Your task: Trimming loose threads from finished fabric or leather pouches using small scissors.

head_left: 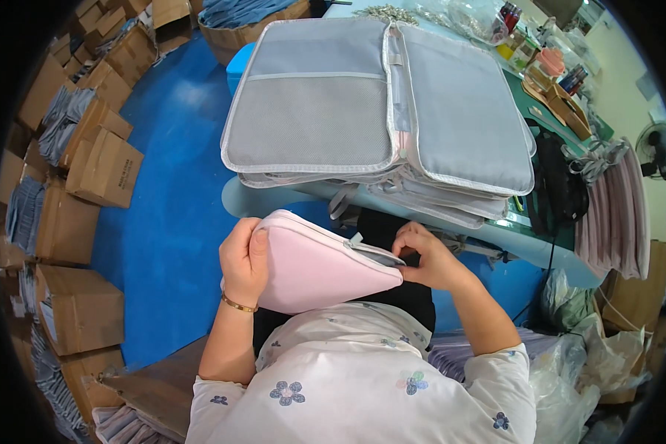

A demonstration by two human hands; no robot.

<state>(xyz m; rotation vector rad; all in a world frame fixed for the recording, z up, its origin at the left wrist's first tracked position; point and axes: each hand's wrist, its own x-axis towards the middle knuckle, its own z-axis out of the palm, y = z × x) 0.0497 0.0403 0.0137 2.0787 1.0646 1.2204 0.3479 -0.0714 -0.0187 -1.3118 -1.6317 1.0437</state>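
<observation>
A pink zippered pouch [311, 270] rests against my lap, tilted, its zipper edge facing away from me. My left hand [246, 259] grips its upper left corner, thumb on the pink face and fingers behind. At the right end the zipper is partly undone and grey lining shows. There my right hand [425, 257] pinches the pouch's edge near the zipper, thumb below and fingers above. Beyond the pouch, on the table, lies a stack of grey, opened-out zippered cases [325, 111] with white piping and a mesh pocket.
Cardboard boxes [103, 166] filled with grey pieces line the left side of the blue floor [166, 214]. On the table's right are a black bag [559, 181] and hanging pink-grey pieces [616, 214]. Clear plastic bags [570, 377] lie at the lower right.
</observation>
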